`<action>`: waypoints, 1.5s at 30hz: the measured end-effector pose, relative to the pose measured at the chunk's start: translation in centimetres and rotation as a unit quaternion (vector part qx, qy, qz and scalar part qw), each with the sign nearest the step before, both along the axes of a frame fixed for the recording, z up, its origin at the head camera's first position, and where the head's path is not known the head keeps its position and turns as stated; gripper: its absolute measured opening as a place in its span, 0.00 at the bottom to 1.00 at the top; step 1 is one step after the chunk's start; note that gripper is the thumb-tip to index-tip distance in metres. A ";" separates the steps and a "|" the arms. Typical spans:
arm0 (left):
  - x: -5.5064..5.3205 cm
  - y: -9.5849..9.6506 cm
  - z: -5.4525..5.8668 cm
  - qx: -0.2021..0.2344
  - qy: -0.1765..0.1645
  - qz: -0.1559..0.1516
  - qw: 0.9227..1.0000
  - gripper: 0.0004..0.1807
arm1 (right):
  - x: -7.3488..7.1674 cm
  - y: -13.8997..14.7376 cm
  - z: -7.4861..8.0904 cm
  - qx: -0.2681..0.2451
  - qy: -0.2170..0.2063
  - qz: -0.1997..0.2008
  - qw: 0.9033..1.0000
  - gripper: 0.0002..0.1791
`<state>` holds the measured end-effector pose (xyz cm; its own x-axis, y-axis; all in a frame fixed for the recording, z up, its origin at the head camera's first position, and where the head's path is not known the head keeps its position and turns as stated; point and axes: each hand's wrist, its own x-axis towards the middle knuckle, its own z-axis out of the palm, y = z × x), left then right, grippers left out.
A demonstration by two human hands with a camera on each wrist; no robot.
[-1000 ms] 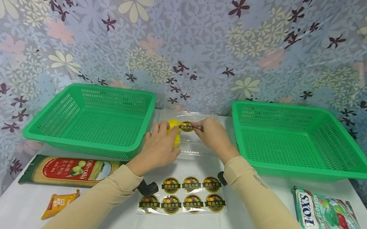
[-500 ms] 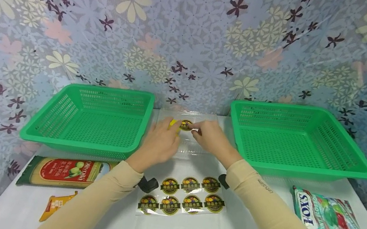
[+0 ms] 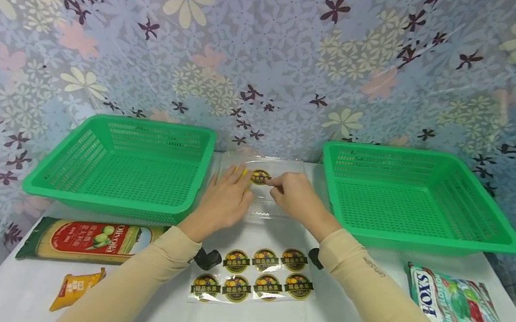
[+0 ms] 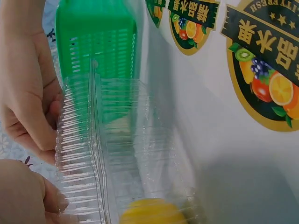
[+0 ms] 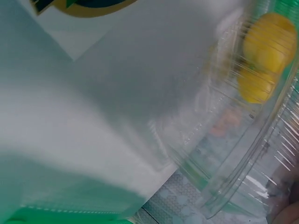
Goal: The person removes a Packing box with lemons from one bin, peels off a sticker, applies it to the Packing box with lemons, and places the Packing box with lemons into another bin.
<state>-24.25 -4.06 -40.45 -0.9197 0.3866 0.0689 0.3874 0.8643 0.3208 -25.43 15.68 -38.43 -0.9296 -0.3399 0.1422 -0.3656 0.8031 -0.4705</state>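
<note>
A clear plastic clamshell box [image 3: 272, 209], lid down, stands between the two baskets. Yellow fruits [image 5: 269, 44] that look like lemons lie inside it, at its left end. On the lid is a round black-and-gold fruit sticker [image 3: 260, 177]. My left hand [image 3: 225, 201] rests on the lid's left part with fingers outstretched, over the fruits. My right hand [image 3: 300, 200] touches the sticker's right edge with its index fingertip; its other fingers are bent beneath. In the left wrist view both hands are at the ribbed lid [image 4: 77, 149].
Green baskets stand left [image 3: 146, 176] and right [image 3: 384, 206]. A sheet of stickers [image 3: 253, 275] lies in front of the box. A spaghetti pack [image 3: 88, 240] and a small orange packet [image 3: 77, 287] lie at left, a Fox's candy bag [image 3: 464, 312] at right.
My left hand has flattened over the lid and covers more of the yellow fruits. My right hand has gone from pinching the sticker's edge to pressing it onto the lid with the index finger.
</note>
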 end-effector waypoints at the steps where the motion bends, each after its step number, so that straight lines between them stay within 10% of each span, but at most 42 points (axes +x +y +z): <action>1: 0.0 0.0 0.0 -0.002 0.003 0.002 1.000 0.33 | 0.0 0.0 0.0 0.001 -0.002 0.002 1.000 0.19; 13: 0.3 0.2 -0.1 -0.010 0.003 0.008 1.000 0.34 | -0.2 -0.8 0.0 0.064 -0.015 -0.004 0.998 0.26; 33: 0.2 -0.5 -0.3 0.066 0.040 -0.010 0.997 0.18 | 0.4 0.2 -0.7 -0.053 -0.009 -0.013 0.998 0.20; 45: 3.7 -1.4 0.8 0.151 0.134 -0.029 0.979 0.19 | 4.0 2.6 1.6 -0.116 -0.003 -0.003 0.993 0.13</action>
<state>-20.56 -5.44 -39.66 -0.8306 0.3616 0.4236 0.5375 0.7197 0.4395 -21.41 18.24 -36.79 -0.9326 -0.2935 0.2102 -0.3579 0.6755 -0.6447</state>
